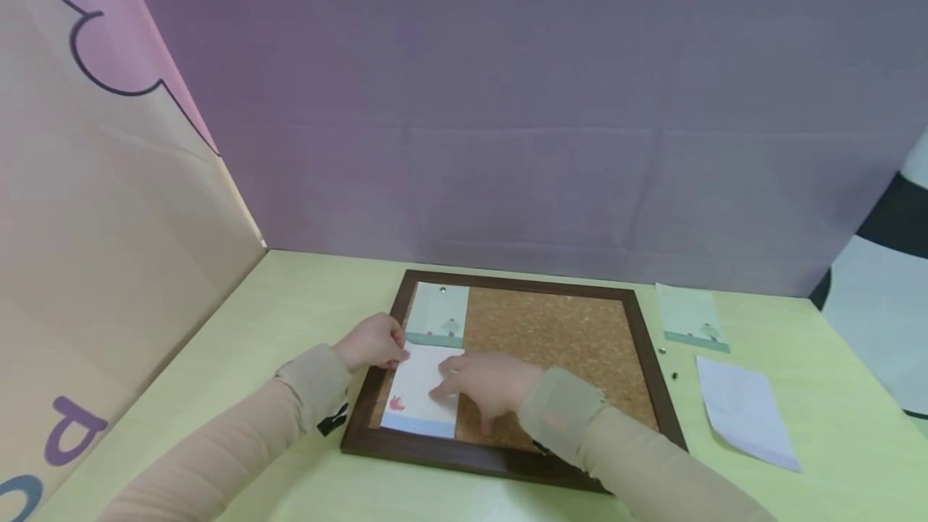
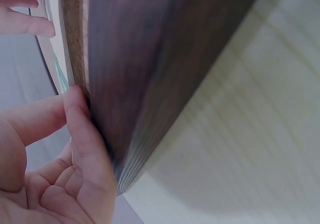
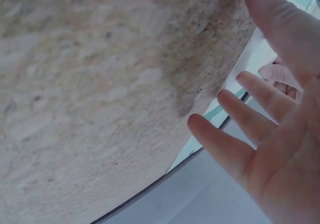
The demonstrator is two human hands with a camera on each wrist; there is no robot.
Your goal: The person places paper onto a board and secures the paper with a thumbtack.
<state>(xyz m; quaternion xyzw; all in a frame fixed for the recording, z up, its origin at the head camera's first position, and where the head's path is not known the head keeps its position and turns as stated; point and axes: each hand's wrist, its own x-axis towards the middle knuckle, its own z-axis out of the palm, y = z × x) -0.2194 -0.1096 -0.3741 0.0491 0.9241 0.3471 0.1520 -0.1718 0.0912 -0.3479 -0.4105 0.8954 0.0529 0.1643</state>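
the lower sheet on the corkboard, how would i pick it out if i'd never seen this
On the table lies a dark-framed corkboard. Down its left side, below the upper sheet with its tree and green strip, is the lower sheet. A red figure at bottom left and a blue strip set it apart.

Down the left side, the pale wall panel [image 1: 145, 264] is carrying a purple letter [image 1: 81, 415], leaning over and looking like a d or a p, hard to say which, while a blue rounded character [image 1: 36, 495] is slipping half out of view below.
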